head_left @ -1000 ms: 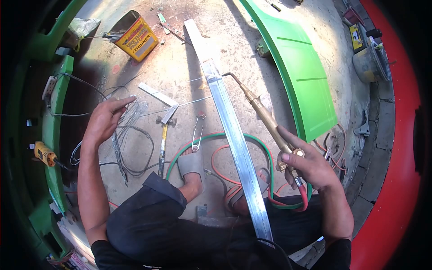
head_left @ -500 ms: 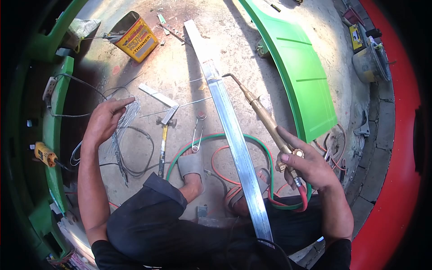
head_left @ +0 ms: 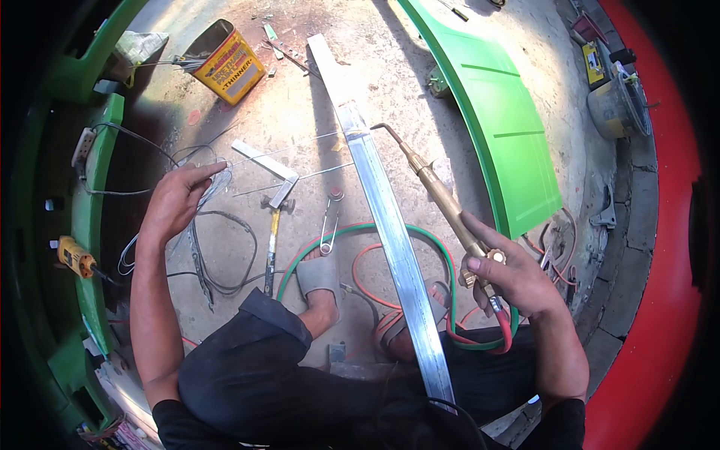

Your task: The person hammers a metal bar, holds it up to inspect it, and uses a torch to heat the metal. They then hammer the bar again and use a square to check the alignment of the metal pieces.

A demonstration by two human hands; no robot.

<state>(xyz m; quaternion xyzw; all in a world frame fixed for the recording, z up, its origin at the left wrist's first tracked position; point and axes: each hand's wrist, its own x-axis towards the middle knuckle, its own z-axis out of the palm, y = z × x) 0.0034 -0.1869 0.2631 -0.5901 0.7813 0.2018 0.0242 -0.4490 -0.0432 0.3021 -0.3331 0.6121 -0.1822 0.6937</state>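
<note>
A long silver metal bar [head_left: 390,225] runs up from my lap across the middle of the view, with a seam near its upper part. My right hand [head_left: 514,277] is closed around a brass gas torch [head_left: 442,196], whose bent tip points at that seam from the right. Between the fingers and thumb of my left hand [head_left: 178,199] is a thin metal filler rod [head_left: 289,146], its far end reaching the bar by the seam. The rod's grip point is partly hidden by my fingers. Whether a flame burns cannot be made out in the glare.
A hammer [head_left: 272,236], a white angled metal piece [head_left: 262,159] and a spark lighter [head_left: 328,225] lie on the floor. Green and red hoses [head_left: 452,300] loop around my feet. A yellow thinner can [head_left: 236,71] stands upper left; a green panel [head_left: 502,124] rests at right.
</note>
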